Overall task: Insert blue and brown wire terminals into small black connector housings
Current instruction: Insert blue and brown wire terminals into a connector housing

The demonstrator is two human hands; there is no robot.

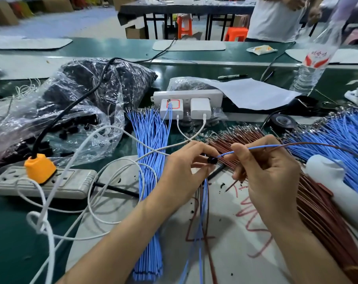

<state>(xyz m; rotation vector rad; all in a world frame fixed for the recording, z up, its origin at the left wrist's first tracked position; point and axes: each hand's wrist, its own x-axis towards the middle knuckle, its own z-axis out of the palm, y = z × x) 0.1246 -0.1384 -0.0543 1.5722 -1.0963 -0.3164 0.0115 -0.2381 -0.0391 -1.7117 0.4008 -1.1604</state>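
Pinching rigid housing (pixel 212 160) in left hand (pixel 184 169), limp featherlight blue wire (pixel 260 148) in right hand (pixel 266 175); likely best held near tip.

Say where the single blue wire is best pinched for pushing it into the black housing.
Pinch the blue wire close behind its tip, just right of the black housing, coming from the right along its length. It is thin and trails off rightward, so a grip farther back would likely let it buckle. The right hand pinches about there; the left hand pinches the housing.
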